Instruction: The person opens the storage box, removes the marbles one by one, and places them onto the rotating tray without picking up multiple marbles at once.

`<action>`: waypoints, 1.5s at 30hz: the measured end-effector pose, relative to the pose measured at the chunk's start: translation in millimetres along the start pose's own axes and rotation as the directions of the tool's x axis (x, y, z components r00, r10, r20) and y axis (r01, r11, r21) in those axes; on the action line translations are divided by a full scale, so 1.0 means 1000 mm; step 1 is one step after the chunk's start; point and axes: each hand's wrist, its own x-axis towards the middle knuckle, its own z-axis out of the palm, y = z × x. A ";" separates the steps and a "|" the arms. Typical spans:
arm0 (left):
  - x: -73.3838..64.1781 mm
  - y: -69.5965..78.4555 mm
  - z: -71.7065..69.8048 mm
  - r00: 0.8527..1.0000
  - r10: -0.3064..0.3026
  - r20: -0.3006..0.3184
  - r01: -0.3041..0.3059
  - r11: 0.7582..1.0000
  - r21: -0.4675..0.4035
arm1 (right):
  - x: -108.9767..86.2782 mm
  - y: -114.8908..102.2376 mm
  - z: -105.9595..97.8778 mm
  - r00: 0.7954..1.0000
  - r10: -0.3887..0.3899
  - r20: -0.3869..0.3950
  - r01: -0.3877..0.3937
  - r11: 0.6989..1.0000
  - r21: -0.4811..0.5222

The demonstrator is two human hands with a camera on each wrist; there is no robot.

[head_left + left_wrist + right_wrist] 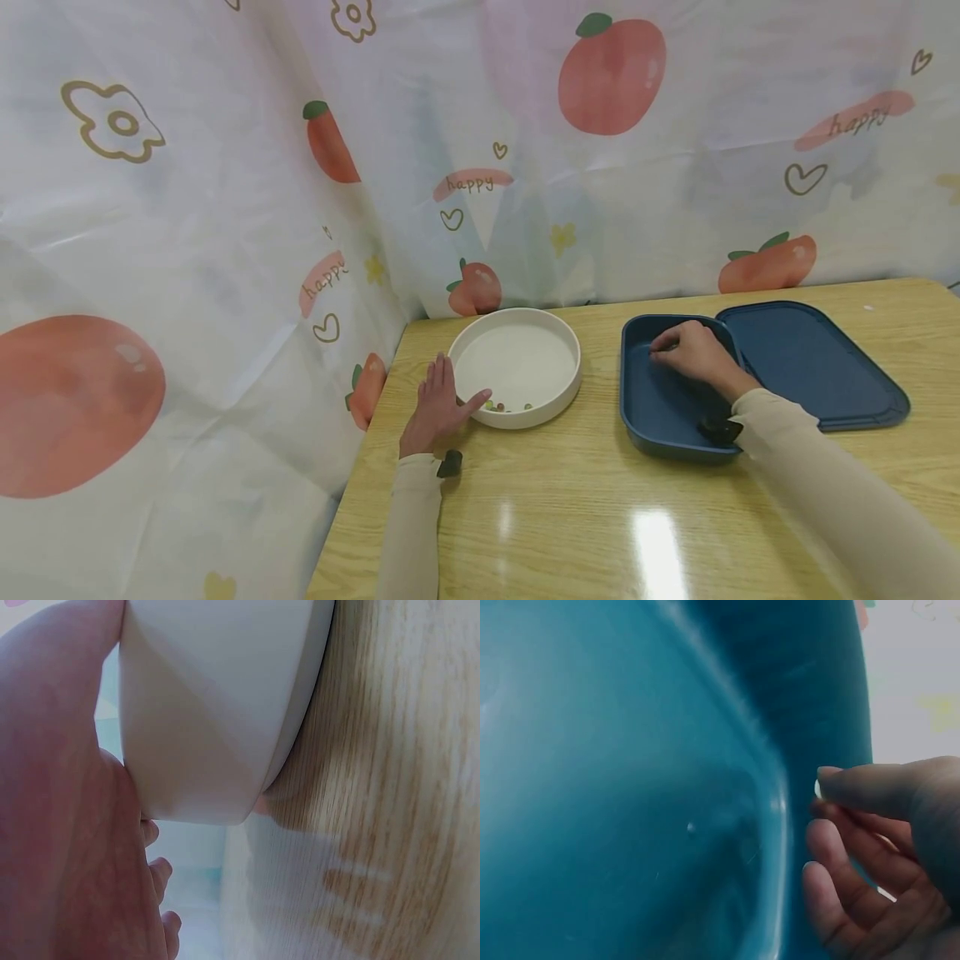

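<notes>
A round white dish stands at the left of the table, with several small coloured marbles near its front edge. My left hand rests against the dish's left side, fingers straight and thumb over the rim. Seen from the left wrist, the palm lies along the dish wall. My right hand reaches into a deep blue box. There, in the right wrist view, thumb and forefinger pinch a small pale marble, mostly hidden by the fingertips. The other fingers are loosely curled beside the box wall.
A flat blue lid lies right of the box, touching or close to its side. Behind the wooden table hangs a fruit-printed curtain, which also runs down the left side. A small white bit lies at the back right.
</notes>
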 end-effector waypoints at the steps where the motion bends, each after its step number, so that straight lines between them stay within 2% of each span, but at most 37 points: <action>1: 0.000 0.000 0.000 1.000 -0.001 0.001 0.001 1.000 0.001 | 0.000 -0.001 0.000 1.000 -0.005 0.002 0.005 1.000 0.012; 5: 0.000 0.000 0.000 1.000 -0.006 0.004 0.006 1.000 0.000 | 0.001 -0.006 -0.001 1.000 -0.010 0.010 0.009 0.997 0.070; 9: 0.000 0.000 0.000 1.000 -0.005 0.001 0.005 1.000 0.001 | 0.001 -0.013 0.000 1.000 0.015 0.017 -0.018 0.991 0.132; 24: 0.000 0.000 0.000 1.000 0.001 -0.001 -0.001 0.999 0.035 | 0.003 -0.045 0.011 0.999 0.035 0.021 -0.040 0.949 0.314; 39: -0.001 0.000 -0.001 1.000 0.004 -0.006 -0.004 1.000 0.022 | 0.012 -0.076 0.028 0.999 -0.001 0.032 -0.011 0.926 0.377; 45: 0.000 0.001 -0.001 1.000 0.005 -0.002 -0.005 1.000 0.013 | 0.017 -0.087 0.038 0.999 0.006 0.042 -0.023 0.914 0.405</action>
